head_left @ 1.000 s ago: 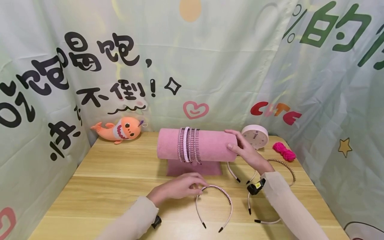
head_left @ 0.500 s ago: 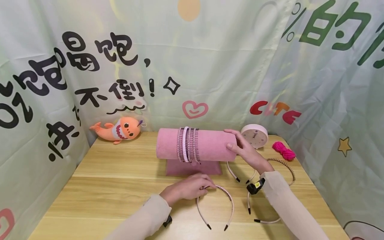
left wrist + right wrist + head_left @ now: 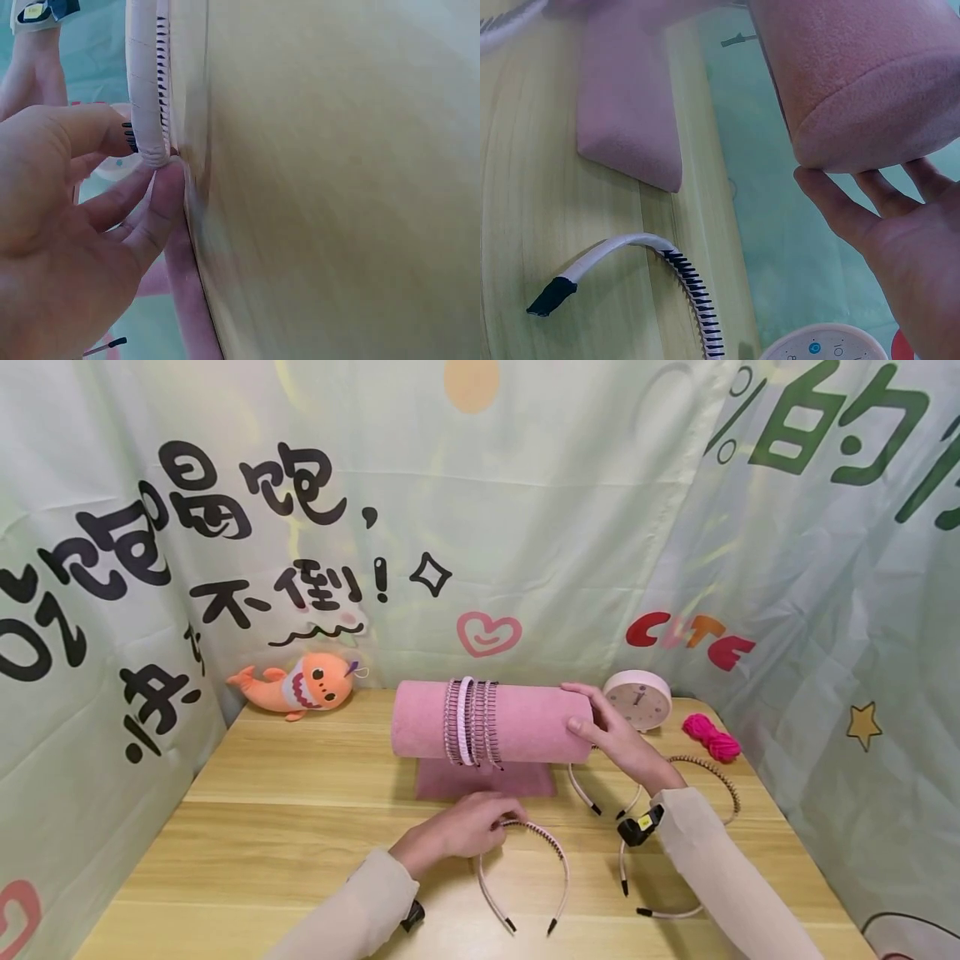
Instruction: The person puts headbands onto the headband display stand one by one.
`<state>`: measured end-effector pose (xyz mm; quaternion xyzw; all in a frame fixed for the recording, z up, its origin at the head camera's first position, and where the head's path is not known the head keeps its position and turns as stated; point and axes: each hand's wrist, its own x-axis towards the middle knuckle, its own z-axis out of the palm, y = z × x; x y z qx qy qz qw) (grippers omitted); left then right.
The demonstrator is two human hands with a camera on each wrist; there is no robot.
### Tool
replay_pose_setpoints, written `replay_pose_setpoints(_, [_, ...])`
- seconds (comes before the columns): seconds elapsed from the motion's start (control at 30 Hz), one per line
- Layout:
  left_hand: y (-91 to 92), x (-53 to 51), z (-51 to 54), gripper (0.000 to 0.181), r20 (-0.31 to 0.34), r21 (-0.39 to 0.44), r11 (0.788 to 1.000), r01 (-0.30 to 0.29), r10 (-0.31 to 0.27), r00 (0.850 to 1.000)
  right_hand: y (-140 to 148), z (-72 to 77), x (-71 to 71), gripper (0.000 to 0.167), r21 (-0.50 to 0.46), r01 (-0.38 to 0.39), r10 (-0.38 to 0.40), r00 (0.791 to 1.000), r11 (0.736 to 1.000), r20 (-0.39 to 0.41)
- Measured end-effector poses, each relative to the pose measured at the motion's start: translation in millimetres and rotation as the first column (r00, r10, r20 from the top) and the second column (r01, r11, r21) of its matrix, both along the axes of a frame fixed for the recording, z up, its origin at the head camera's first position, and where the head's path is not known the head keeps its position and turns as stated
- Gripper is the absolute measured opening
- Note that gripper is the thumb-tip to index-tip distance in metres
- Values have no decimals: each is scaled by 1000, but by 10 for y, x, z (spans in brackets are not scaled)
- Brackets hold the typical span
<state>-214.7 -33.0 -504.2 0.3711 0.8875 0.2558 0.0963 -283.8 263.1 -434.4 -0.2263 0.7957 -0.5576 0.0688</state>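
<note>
Left wrist view | left hand (image 3: 71, 225): thumb and fingers pinch 1 pale headband (image 3: 142, 75) (dark teeth (image 3: 162, 71) along its edge) | wooden tabletop (image 3: 337, 180): right side | right hand (image 3: 34, 84): upper left, partly hidden | 1 black tip (image 3: 118, 342): lower left

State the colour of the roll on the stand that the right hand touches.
Pink; the roll shows best in the head view.

To you, the pink roll (image 3: 870, 90) should look covered in matt, short-napped, velvety cloth, and the front headband (image 3: 144, 82) wrapped in smooth, pale cloth strip with dark, plastic-looking teeth (image 3: 162, 71). Your bench (image 3: 285, 810) has smooth, faintly shiny wood grain; behind it you have thin, creased curtain fabric (image 3: 525, 543), a soft plush shark (image 3: 307, 683) and a skein of matt yarn (image 3: 711, 737).
</note>
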Motion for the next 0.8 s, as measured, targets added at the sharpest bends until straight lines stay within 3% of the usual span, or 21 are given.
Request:
replay_pose_setpoints(0.3, [-85, 61, 63, 28, 121, 6, 1000, -6, 6, 993, 2, 3, 4, 56, 4, 1, -1, 1000, 1000, 4])
replay_pose_setpoints(0.53, [-151, 48, 72, 29, 100, 11, 1000, 18, -19, 995, -1, 7, 8, 57, -1, 2, -2, 1000, 1000, 5])
replay_pose_setpoints(0.8, [-289, 53, 59, 29, 142, 57, 998, -7, -1, 990, -20, 31, 18, 57, -4, 0, 0, 1000, 1000, 10])
